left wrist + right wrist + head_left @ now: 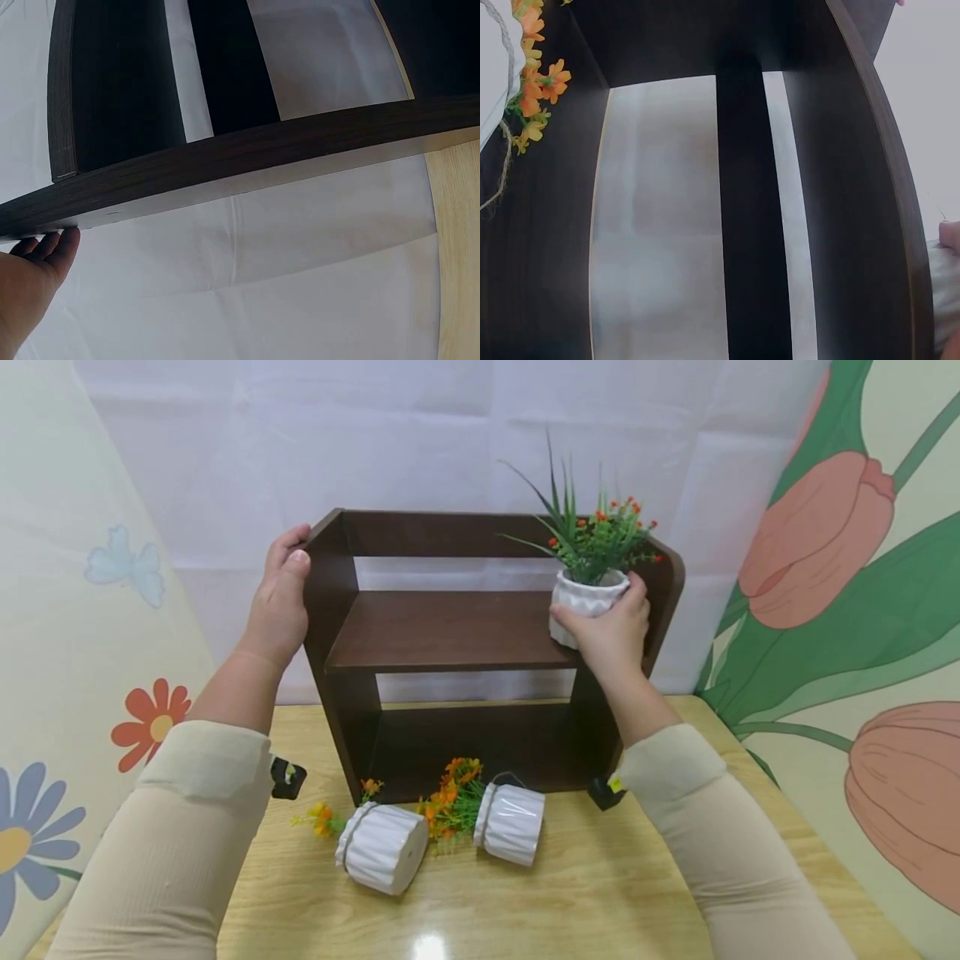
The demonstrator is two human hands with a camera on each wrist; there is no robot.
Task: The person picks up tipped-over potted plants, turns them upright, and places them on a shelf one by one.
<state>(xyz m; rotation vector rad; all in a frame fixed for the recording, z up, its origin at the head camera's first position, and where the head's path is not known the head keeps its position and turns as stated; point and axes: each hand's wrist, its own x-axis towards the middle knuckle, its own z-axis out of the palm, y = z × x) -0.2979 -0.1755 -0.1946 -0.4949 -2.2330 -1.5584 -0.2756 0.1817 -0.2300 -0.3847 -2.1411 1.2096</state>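
My left hand (279, 606) rests against the left side panel of a dark brown two-tier shelf (450, 627). In the left wrist view, the fingertips (66, 244) touch the panel's outer face. At the right end of the upper board, my right hand (618, 631) grips a white ribbed pot (573, 602) of green grass-like leaves and small red flowers, thumb on the left and fingers round the right side. The pot stands upright. In the right wrist view, only part of this hand (951, 238) shows at the right edge.
Two white pots with orange flowers lie on their sides before the shelf, one to the left (382, 847) and one nearer the middle (512, 822). The wooden table (585, 893) carries everything. A white cloth (420, 435) hangs behind; painted flower panels (825, 610) flank both sides.
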